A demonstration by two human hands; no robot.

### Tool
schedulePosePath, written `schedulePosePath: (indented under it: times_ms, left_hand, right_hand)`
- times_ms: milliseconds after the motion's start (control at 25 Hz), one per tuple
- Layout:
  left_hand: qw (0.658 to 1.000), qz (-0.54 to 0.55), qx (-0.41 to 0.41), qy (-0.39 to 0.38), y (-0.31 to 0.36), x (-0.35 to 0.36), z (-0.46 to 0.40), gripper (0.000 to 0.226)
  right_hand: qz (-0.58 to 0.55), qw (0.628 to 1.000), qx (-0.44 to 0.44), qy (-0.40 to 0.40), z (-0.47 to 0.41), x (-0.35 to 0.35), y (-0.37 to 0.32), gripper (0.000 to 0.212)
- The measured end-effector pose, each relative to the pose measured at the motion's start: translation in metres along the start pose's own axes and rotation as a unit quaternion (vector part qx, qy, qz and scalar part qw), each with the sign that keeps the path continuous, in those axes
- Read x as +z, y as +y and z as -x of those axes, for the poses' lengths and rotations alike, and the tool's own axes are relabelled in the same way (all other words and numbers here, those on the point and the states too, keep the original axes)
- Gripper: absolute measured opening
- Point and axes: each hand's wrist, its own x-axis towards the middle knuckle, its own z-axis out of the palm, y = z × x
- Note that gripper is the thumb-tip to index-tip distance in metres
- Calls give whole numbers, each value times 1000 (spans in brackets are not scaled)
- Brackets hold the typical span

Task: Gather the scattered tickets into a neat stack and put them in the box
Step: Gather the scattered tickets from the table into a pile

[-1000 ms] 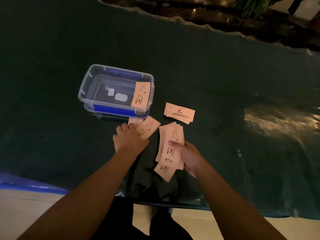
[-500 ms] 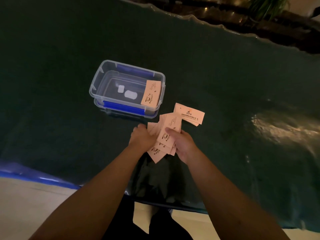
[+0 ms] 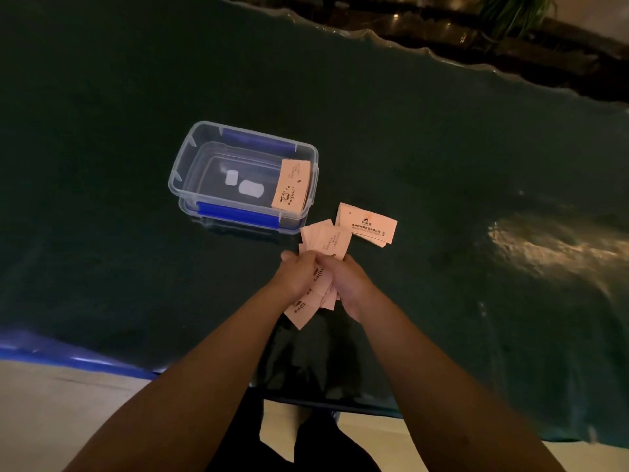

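Observation:
Both hands meet over the dark green table, closed around one loose bundle of pink tickets (image 3: 326, 240) that fans out above and below the fingers. My left hand (image 3: 297, 274) grips the bundle's left side, my right hand (image 3: 347, 279) its right side. A small pile of tickets (image 3: 367, 223) lies flat on the table just beyond my right hand. The clear plastic box (image 3: 190, 155) with blue clips stands to the upper left, open. One ticket (image 3: 292, 190) leans against the box's inner right wall.
The table (image 3: 442, 165) is covered in dark green cloth with a glare patch at the right. Its near edge runs just below my wrists, with pale floor beneath. A blue band (image 3: 68, 356) edges the table at the lower left. Plants stand beyond the far edge.
My left hand left the tickets by the box and came to my right hand. Both hands have closed on the bundle, squeezing the spread tickets tighter together.

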Motion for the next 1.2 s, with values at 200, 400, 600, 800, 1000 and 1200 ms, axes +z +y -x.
schedulePosePath:
  times_ms: [200, 400, 600, 800, 1000, 1200]
  left_hand:
    - [998, 45, 3, -32, -1, 6, 1, 42]
    - [998, 25, 16, -53, -3, 4, 5, 59]
    - [992, 93, 6, -88, -2, -11, 6, 54]
    - [969, 180, -13, -168, 8, -27, 11, 31]
    - [950, 257, -11, -176, 21, -23, 20, 17]
    - [932, 326, 4, -160, 31, 10, 28, 13]
  right_hand:
    - [-23, 999, 0, 27, 5, 8, 5, 59]
    - [-70, 997, -11, 33, 11, 11, 7, 52]
    - [-35, 996, -49, 60, 16, 22, -2, 57]
    - [24, 997, -40, 58, 31, 27, -13, 61]
    - [-49, 992, -96, 69, 51, 3, -12, 42]
    - [-293, 951, -71, 64, 66, -20, 7, 52]
